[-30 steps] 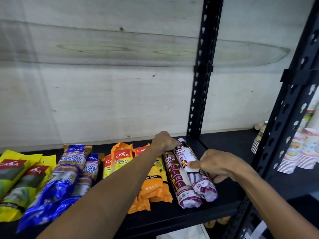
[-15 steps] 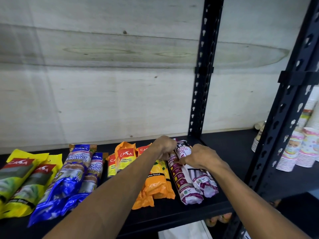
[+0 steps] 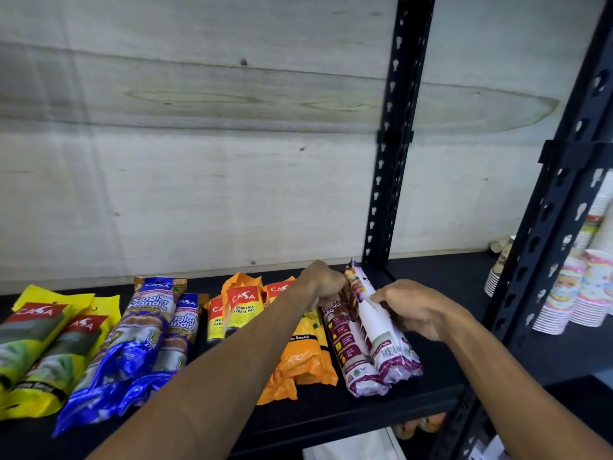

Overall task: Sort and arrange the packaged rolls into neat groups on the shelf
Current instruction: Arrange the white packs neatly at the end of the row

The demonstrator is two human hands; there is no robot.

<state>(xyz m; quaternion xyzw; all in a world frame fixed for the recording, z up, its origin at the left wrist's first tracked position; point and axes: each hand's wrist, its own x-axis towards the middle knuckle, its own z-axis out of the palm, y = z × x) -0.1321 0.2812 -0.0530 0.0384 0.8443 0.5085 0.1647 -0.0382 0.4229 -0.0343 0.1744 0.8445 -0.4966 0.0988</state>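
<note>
Packaged rolls lie in colour groups on a black shelf: yellow packs at the left, blue packs, orange packs, and two maroon-and-white rolls at the right. My right hand grips the right maroon roll, whose far end is tilted up. My left hand is closed on the far end of the left maroon roll, which lies flat beside it. My left forearm covers part of the orange packs.
A black perforated upright stands just behind the maroon rolls. Another upright is at the right front. Stacks of patterned paper cups fill the neighbouring shelf bay. A pale wooden wall backs the shelf.
My right hand moved from the middle of the right maroon roll toward its far end and lifted that end. My left hand stayed at the far ends of the rolls.
</note>
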